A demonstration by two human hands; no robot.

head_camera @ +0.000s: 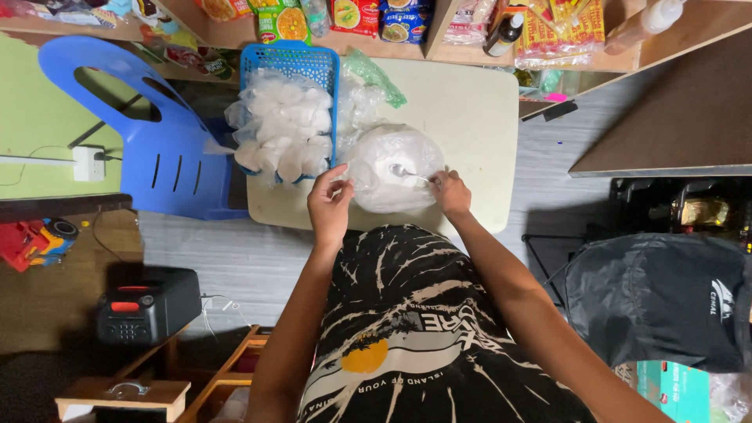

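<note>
A large clear bag of white powder [395,168] sits on the pale table [478,125], right in front of me. A metal spoon [406,173] lies in it, bowl to the left. My right hand [452,193] grips the spoon's handle at the bag's right edge. My left hand [330,204] pinches a small clear plastic bag [342,182] at the big bag's left edge. A blue plastic basket [291,61] to the left holds several small filled and knotted bags [282,133].
A blue plastic chair [149,141] stands left of the table. Wooden shelves [439,43] with packaged goods run along the far side. A black bag [658,301] lies at right, a black device with red buttons [145,305] at lower left. Loose empty bags [368,86] sit behind.
</note>
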